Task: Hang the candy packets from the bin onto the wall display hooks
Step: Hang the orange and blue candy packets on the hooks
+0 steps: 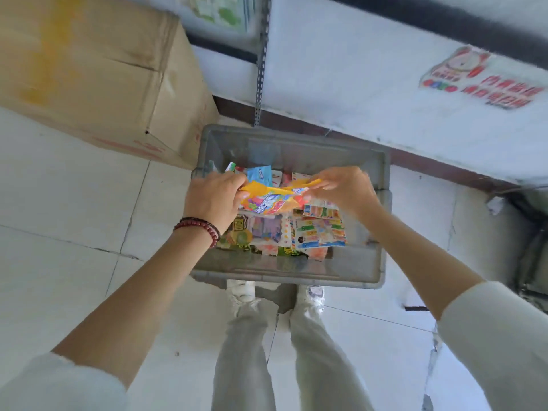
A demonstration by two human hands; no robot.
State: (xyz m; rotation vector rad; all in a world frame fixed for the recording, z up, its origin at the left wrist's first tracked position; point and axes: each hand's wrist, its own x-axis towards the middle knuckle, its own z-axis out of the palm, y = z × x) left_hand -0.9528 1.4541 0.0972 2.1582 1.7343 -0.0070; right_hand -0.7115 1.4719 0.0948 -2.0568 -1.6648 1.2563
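Your left hand (212, 200) pinches one end of a crinkled orange-and-yellow plastic candy packet (272, 200), with the fingers curled over its edge. Your right hand (345, 191) grips the packet's other end between thumb and fingertips. The packet spans the gap between the two hands, its printed face turned up towards you.

Directly beneath both hands sits a rectangular grey plastic bin (284, 269) on the pale tiled floor (74, 209). A loose heap of colourful candy packets (320, 232) lies inside it, mostly below and between your wrists. A dark red beaded bracelet (198, 228) circles your left wrist.

Beyond your left hand, up and to its outer side, stands a large brown cardboard box (98, 72), close against the bin's far corner. Past your fingertips a perforated grey metal upright (261, 60) runs up the white wall. Further out beyond your right hand, a blurred red-and-white sticker (480, 78) is fixed to that wall. Back towards you from the hands, your white shoes (241, 292) stand just beside the bin's near rim.
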